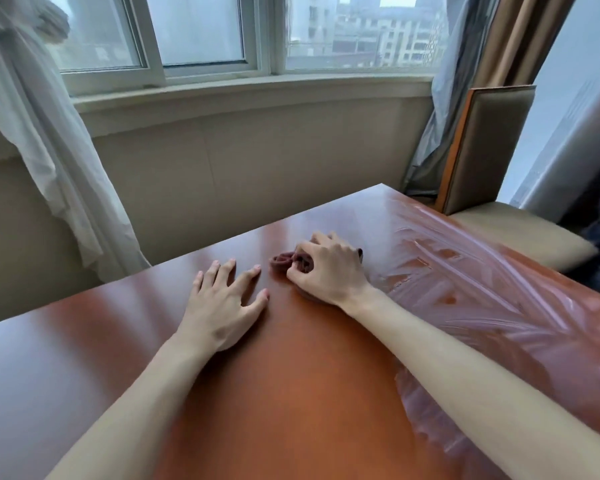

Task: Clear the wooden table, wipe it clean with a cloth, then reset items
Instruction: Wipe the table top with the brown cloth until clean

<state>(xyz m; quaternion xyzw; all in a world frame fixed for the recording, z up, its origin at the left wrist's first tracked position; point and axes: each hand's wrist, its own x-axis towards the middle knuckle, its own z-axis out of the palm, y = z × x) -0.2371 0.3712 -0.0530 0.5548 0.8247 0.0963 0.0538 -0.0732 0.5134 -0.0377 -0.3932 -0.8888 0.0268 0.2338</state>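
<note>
A glossy reddish-brown wooden table (125, 327) fills the lower part of the head view. A small dark reddish-brown cloth (282, 263) lies bunched on it near the far edge. My right hand (329, 268) grips this cloth, fingers curled round it, and covers most of it. Just left of the cloth, my left hand (222, 303) rests on the bare wood with its fingers spread and straight. A crinkled sheet of clear plastic (482, 292) covers the right part of the table, and my right forearm lies along its edge.
A padded chair (485, 150) with a wooden frame stands at the table's far right corner. A beige wall and window sill run behind the table. White curtain (45, 140) hangs at the left, grey and brown curtains at the right.
</note>
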